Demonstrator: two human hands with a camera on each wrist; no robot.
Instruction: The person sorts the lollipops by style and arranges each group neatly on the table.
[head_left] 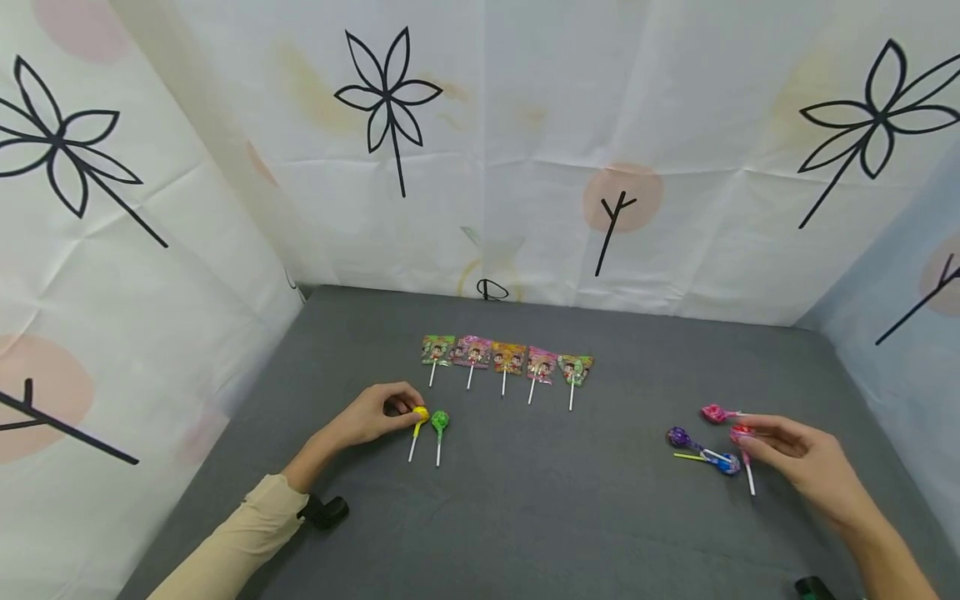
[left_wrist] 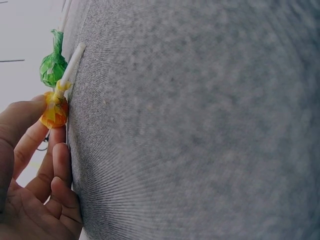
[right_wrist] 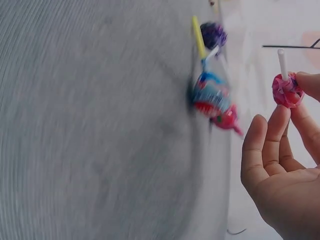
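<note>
My left hand (head_left: 397,411) pinches the head of a yellow lollipop (head_left: 422,414) that lies on the grey table (head_left: 555,500). A green lollipop (head_left: 440,421) lies right beside it. In the left wrist view, thumb and forefinger touch the yellow lollipop (left_wrist: 55,111), with the green lollipop (left_wrist: 52,67) just past it. My right hand (head_left: 750,435) pinches a red-pink lollipop (head_left: 741,432) by its head, stick pointing toward me. The right wrist view shows this red-pink lollipop (right_wrist: 286,90) between thumb and fingertips, clear of the table.
Five flat wrapped lollipops (head_left: 508,358) lie in a row at the table's middle back. A pink lollipop (head_left: 714,413), a purple one (head_left: 679,437) and a blue one (head_left: 726,463) lie left of my right hand. Patterned cloth walls (head_left: 480,167) enclose the table.
</note>
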